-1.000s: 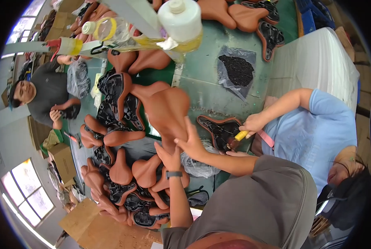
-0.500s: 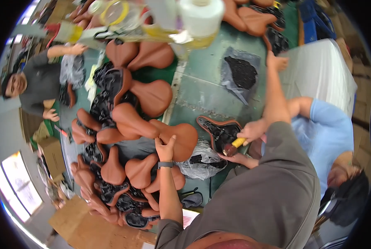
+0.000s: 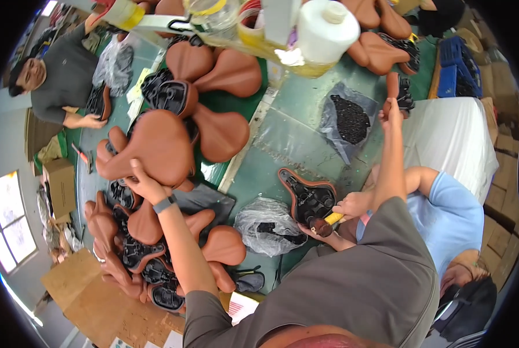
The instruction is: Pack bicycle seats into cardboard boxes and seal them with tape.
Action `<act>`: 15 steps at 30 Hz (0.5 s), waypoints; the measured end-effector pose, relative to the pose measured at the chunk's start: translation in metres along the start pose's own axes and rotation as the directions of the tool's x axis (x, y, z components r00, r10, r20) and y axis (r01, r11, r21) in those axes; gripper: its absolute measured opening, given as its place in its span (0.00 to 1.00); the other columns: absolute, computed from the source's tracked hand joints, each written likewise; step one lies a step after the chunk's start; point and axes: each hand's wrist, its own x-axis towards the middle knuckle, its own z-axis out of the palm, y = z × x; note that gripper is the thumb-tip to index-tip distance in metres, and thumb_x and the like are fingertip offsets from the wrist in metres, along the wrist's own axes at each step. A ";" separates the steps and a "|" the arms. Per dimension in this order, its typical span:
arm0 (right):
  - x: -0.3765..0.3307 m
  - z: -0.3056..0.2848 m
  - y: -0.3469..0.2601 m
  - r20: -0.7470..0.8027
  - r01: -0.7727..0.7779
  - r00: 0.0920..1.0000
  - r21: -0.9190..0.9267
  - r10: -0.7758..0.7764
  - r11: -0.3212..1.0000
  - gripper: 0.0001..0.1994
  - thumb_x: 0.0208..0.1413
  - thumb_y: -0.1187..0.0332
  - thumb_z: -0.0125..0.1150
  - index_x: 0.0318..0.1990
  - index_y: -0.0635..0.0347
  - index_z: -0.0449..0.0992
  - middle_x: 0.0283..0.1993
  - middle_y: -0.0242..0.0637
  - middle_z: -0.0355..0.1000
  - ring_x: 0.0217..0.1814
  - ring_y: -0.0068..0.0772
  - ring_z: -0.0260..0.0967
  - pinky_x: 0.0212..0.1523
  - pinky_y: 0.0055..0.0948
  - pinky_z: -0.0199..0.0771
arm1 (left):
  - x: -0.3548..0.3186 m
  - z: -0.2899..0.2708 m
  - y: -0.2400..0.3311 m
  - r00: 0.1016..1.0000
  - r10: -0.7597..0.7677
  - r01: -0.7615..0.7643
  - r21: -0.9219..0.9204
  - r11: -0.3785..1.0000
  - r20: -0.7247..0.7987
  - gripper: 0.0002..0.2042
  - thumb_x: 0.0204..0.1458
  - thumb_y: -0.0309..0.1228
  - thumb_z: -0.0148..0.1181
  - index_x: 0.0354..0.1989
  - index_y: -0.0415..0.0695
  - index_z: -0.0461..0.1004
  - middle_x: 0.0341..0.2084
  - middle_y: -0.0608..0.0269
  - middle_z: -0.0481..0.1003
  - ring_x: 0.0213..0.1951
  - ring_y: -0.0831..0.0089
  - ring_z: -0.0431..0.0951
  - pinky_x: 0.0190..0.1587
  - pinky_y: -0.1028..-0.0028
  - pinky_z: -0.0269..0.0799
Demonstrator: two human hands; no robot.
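Note:
My left hand [image 3: 146, 184] grips a brown bicycle saddle [image 3: 158, 148] by its edge, smooth top facing up, above the pile at left. Far to the right, my outstretched right hand [image 3: 391, 113] is closed on the end of another bicycle saddle [image 3: 393, 86], tipped on its side with its black underside to the right. Between my arms, an upturned saddle [image 3: 308, 194] lies on the green table. A co-worker in light blue has a hand [image 3: 352, 204] on a yellow-handled tool [image 3: 333, 218] against that saddle's near end.
Brown saddles [image 3: 223, 132] crowd the table's left side, and more [image 3: 381, 53] lie at the far right. Small black parts fill an opened bag [image 3: 352, 120] and a clear plastic bag [image 3: 253, 223]. Bottles and tape stand on an overhead shelf [image 3: 236, 45]. Another person [image 3: 62, 75] works at far left.
My left hand has carried its saddle left and away from the table's middle. My right hand has drawn its saddle a little nearer. The co-worker still works on the upturned saddle.

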 end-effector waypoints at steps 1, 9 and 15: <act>-0.059 0.014 0.007 0.025 0.011 1.000 0.137 -0.014 0.990 0.15 0.58 0.58 0.75 0.39 0.55 0.74 0.27 0.33 0.69 0.22 0.32 0.68 0.18 0.27 0.68 | 0.014 0.004 -0.003 0.995 0.099 -0.099 0.005 0.995 0.000 0.29 0.69 0.40 0.69 0.70 0.36 0.67 0.66 0.48 0.75 0.61 0.58 0.80 0.65 0.56 0.80; -0.402 0.009 0.135 0.373 0.005 0.925 -0.196 0.070 0.981 0.29 0.73 0.59 0.66 0.64 0.65 0.54 0.32 0.39 0.70 0.25 0.30 0.71 0.22 0.30 0.69 | 0.159 -0.004 -0.059 0.981 -0.005 -0.047 0.261 0.964 0.195 0.26 0.72 0.43 0.62 0.66 0.33 0.73 0.55 0.47 0.81 0.50 0.59 0.83 0.46 0.61 0.83; -0.430 0.062 0.155 0.847 0.451 0.512 -0.127 -0.140 0.883 0.56 0.63 0.61 0.76 0.84 0.75 0.39 0.84 0.62 0.52 0.86 0.52 0.52 0.85 0.47 0.51 | -0.113 0.040 -0.029 0.925 -0.077 0.026 0.140 0.990 0.373 0.32 0.71 0.36 0.64 0.78 0.36 0.60 0.64 0.55 0.74 0.55 0.64 0.79 0.61 0.65 0.77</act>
